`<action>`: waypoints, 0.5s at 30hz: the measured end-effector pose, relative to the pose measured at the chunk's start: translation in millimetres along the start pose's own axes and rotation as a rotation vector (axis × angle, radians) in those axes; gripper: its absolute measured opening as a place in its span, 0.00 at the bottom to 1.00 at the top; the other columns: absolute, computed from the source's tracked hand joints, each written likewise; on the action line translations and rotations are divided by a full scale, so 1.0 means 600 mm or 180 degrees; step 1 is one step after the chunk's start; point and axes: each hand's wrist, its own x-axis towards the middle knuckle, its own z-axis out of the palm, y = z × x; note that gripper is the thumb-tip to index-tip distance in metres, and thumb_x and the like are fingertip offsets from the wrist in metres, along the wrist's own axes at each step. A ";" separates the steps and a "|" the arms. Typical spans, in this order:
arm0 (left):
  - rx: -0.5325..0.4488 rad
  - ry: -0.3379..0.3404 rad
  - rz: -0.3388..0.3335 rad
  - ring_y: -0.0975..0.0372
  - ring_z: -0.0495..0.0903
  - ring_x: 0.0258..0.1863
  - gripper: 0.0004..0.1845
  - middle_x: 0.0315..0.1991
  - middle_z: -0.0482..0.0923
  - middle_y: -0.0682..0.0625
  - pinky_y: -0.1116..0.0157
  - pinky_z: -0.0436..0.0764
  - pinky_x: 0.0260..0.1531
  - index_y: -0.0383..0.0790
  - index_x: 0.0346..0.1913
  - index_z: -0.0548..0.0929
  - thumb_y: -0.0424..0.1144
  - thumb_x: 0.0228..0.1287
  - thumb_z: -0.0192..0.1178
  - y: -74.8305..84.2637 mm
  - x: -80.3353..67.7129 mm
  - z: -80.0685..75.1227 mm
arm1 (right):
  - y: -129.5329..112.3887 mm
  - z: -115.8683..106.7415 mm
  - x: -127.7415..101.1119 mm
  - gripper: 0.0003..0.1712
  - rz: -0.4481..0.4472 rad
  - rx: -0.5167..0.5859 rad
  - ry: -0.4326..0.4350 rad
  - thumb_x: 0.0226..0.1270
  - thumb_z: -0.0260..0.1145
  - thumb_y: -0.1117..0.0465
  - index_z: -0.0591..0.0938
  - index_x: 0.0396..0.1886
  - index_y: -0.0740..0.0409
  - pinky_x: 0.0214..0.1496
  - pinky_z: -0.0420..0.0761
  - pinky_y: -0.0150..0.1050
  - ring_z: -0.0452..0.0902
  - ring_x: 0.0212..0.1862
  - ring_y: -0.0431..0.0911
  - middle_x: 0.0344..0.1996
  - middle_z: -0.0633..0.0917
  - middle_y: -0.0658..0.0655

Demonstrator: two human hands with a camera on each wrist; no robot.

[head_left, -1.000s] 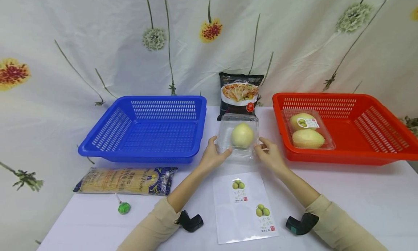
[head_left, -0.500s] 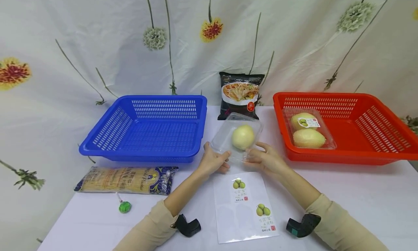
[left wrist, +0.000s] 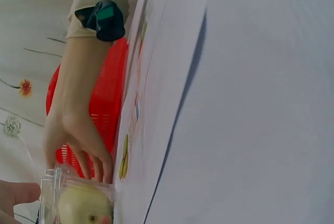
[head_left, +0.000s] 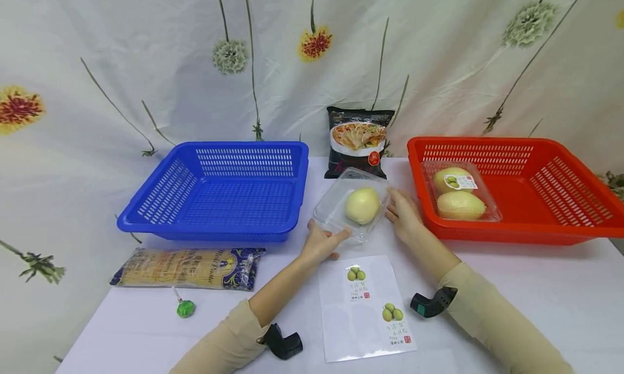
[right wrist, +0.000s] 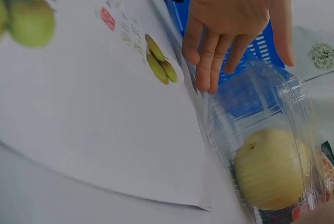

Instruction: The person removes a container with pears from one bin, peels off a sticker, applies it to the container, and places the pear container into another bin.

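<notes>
A clear plastic clamshell box (head_left: 336, 198) with a pale yellow-green, pear-like fruit (head_left: 362, 205) inside stands turned at an angle behind the sticker sheet. My left hand (head_left: 320, 245) lies at its front left side, thumb toward the front corner. In the right wrist view, the left fingers (right wrist: 211, 59) look straight and spread from the thumb, close at the box. At the box's right edge is my right hand (head_left: 403, 211), its fingertips against the side. The left wrist view shows those fingers (left wrist: 94, 164) pointing down beside the box; the right thumb is hidden.
A blue basket (head_left: 207, 230) stands left. The red basket (head_left: 487, 230) at right holds a labelled box of two fruits (head_left: 460, 192). A black noodle packet (head_left: 358, 141) stands behind. A noodle pack (head_left: 185, 268), green lollipop (head_left: 185, 309) and sticker sheet (head_left: 365, 314) lie in front.
The clamshell box has turned on the table. My right hand has moved from its front edge to its right side; my left hand has shifted slightly around the front left corner.
</notes>
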 end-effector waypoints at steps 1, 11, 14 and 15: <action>-0.0013 -0.0017 -0.0040 0.55 0.79 0.30 0.56 0.51 0.67 0.34 0.66 0.82 0.27 0.25 0.70 0.34 0.44 0.57 0.66 0.000 -0.001 0.002 | -0.001 0.000 0.006 0.40 -0.0006 0.0068 0.0006 0.71 0.51 0.52 0.46 0.74 0.61 0.72 0.55 0.39 0.49 0.71 0.52 0.72 0.49 0.61; -0.0425 0.0007 -0.0039 0.44 0.80 0.45 0.51 0.63 0.57 0.27 0.58 0.78 0.50 0.28 0.71 0.39 0.40 0.57 0.65 0.005 -0.002 0.013 | -0.001 0.006 0.027 0.26 -0.0113 0.0184 0.0196 0.68 0.54 0.58 0.68 0.62 0.67 0.59 0.66 0.33 0.61 0.53 0.44 0.55 0.66 0.56; -0.0527 0.0058 0.0077 0.44 0.75 0.51 0.50 0.65 0.55 0.28 0.57 0.78 0.50 0.31 0.72 0.43 0.38 0.56 0.65 0.006 0.001 0.011 | -0.001 0.002 0.015 0.32 -0.0084 0.0154 0.0057 0.70 0.52 0.59 0.58 0.69 0.67 0.68 0.60 0.37 0.55 0.65 0.50 0.66 0.60 0.61; -0.0544 0.0067 0.0101 0.44 0.74 0.53 0.49 0.65 0.55 0.29 0.56 0.77 0.51 0.32 0.72 0.43 0.38 0.56 0.65 0.007 0.002 0.010 | -0.001 0.001 0.011 0.34 -0.0077 0.0158 0.0025 0.70 0.52 0.59 0.55 0.70 0.68 0.70 0.58 0.38 0.52 0.68 0.52 0.68 0.57 0.62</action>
